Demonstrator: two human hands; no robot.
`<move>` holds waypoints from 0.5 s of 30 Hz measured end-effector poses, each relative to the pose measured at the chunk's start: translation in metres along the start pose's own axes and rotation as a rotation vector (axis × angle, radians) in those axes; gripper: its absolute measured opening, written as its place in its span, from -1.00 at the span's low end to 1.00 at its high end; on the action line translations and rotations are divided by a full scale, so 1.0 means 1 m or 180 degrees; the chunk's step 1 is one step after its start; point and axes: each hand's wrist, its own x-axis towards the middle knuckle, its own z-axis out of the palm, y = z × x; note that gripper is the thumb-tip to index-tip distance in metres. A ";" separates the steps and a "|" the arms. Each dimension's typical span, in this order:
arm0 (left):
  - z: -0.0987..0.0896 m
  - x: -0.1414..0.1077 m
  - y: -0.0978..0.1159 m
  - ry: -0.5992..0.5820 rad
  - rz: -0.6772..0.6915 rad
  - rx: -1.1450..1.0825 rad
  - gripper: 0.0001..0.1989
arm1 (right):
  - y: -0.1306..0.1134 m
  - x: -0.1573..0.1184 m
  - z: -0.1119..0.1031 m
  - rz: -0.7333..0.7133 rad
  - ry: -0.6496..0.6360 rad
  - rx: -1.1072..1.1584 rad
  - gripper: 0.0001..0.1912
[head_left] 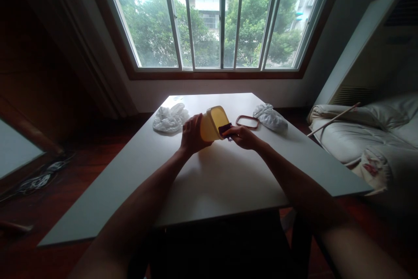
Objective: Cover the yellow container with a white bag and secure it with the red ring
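Now | L hand [193, 134] fingers wrapped round yellow container [212, 124], tilted | R hand [243, 136] fingers pinching dark cloth [225, 129]

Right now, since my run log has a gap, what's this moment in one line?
left hand: holds tilted tub; right hand: dark cloth at tub's rim; table: reddish ring, two white bags

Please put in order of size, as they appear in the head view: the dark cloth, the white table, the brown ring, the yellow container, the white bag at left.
1. White table
2. Yellow container and white bag: too alike to rank
3. Brown ring
4. Dark cloth, partly hidden
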 end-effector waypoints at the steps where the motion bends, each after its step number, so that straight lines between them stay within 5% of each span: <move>1: 0.000 0.000 0.000 0.0001 -0.0017 -0.0026 0.11 | -0.002 0.000 0.003 -0.0047 -0.0014 0.0146 -0.62; 8: 0.001 0.000 0.001 0.0040 -0.0097 -0.0082 0.18 | -0.018 0.002 0.012 -0.0205 0.0002 0.0329 -0.70; 15: 0.004 0.000 0.000 0.0037 -0.0139 -0.0086 0.21 | 0.003 0.000 -0.007 0.0111 0.0164 0.0014 -0.59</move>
